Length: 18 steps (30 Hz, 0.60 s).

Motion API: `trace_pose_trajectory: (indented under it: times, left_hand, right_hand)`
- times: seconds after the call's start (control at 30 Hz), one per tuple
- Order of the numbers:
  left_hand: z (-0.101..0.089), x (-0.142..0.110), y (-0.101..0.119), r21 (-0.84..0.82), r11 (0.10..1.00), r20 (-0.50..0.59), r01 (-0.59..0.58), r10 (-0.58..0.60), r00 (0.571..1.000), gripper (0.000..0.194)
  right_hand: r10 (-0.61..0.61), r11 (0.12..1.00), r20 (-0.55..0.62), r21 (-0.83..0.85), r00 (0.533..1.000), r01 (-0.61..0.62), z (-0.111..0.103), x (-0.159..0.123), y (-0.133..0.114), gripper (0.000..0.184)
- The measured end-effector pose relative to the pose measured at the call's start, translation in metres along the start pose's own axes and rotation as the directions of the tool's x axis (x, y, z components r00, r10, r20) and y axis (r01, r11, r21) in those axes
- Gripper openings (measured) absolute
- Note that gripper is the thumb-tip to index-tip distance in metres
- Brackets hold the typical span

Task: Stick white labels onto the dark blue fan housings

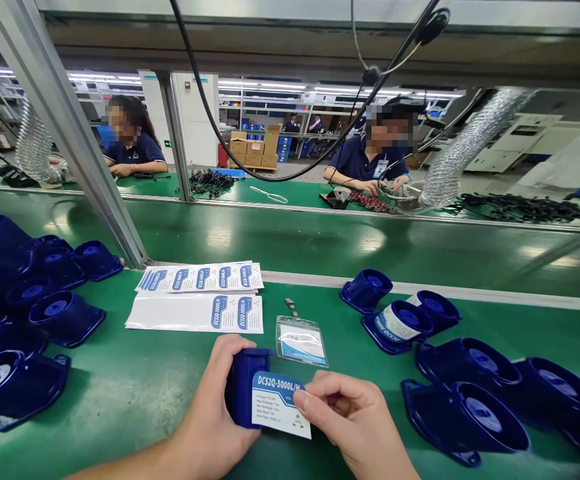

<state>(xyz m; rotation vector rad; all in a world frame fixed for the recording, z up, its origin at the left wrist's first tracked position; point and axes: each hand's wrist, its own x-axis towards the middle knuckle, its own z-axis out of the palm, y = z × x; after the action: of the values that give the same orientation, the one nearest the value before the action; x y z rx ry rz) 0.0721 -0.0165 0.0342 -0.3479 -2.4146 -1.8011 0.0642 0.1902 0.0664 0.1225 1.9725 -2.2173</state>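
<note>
My left hand (220, 413) is wrapped round a dark blue plastic housing (250, 363) near the front of the green bench. Between the thumb and fingers of my right hand (347, 417) is the right edge of a blue and white label (275, 403) printed DC52Q-5000L/H. The label lies against the housing's face at its left, while its right end stands off the side. Just beyond my hands rests a clear badge holder (302, 341) with a clip. Two stacks of label sheets, an upper one (200, 277) and a lower one (170, 313), lie behind my left hand.
Several blue housings (65, 317) crowd the left side. More housings (470, 417) stand at the right, one bearing a label (395, 323). A slanted metal post (70, 127) rises at the left. Two people (370, 157) sit across the bench, and a black cable (205, 113) hangs overhead.
</note>
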Motion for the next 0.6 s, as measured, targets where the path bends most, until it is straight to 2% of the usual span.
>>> trace_pose_trajectory:
  times: [0.6]
  left_hand:
    - [-0.001, -0.0002, 0.0011, 0.027, 1.0, -0.006, -0.009, 0.01, 1.0, 0.072]
  right_hand:
    - [0.033, 0.999, 0.012, -0.019, 0.999, -0.032, 0.0004, -0.0003, -0.0032, 0.038]
